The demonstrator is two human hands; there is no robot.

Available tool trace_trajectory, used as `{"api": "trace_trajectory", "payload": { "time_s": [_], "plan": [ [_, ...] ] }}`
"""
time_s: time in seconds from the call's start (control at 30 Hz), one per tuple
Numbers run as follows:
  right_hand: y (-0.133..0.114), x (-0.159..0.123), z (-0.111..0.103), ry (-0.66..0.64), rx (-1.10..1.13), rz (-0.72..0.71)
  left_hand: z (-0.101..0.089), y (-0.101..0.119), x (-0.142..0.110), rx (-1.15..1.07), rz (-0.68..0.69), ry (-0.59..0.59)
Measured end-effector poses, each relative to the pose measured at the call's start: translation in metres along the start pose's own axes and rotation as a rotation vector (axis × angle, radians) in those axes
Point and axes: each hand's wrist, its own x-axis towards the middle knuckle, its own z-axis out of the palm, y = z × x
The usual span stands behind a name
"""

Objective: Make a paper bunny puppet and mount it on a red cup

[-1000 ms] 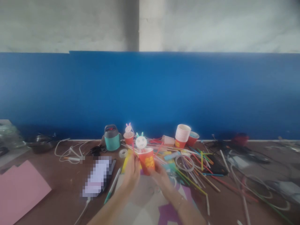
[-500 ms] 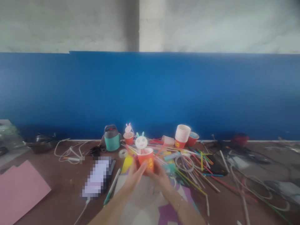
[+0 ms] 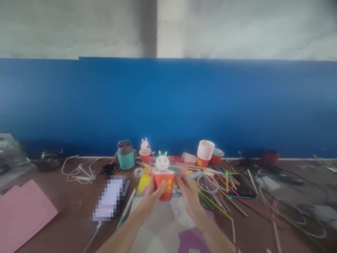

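Note:
A red paper cup with yellow print stands upright in my left hand, whose thumb presses across its front. Above the cup's rim shows a round white rabbit face with green ears. Red straws stick out at the cup's two sides. To the right of the cup, my right hand has its fingers pinched on the red straw there; the fingertips are partly blurred. Under both hands lies a pale sheet with purple paper on it.
Behind stands another red cup with a pink-eared rabbit, beside a teal jar. Stacked paper cups rise at the back right. Many coloured straws and a clear ring lie right; a phone and pink paper lie left.
My right hand has come off the cup's body and moved right and up to the straw. The cup has shifted slightly right and turned, showing more yellow print. My left hand keeps holding it.

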Motion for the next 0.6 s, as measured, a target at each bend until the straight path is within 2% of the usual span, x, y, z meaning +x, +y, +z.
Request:
{"api": "trace_trajectory", "payload": {
  "time_s": [0.3, 0.4, 0.6],
  "plan": [
    [-0.0038, -0.0018, 0.0042, 0.064, -0.098, -0.065, 0.0012, -0.0058, 0.0001, -0.053, -0.039, 0.024],
    [-0.0018, 0.0005, 0.0042, 0.061, -0.124, -0.088, 0.0049, -0.0073, -0.0016, -0.008, -0.051, 0.018],
    [0.0005, 0.0029, 0.0042, 0.075, -0.153, -0.103, 0.0074, 0.0027, -0.004, 0.076, -0.134, -0.001]
  ]
}}
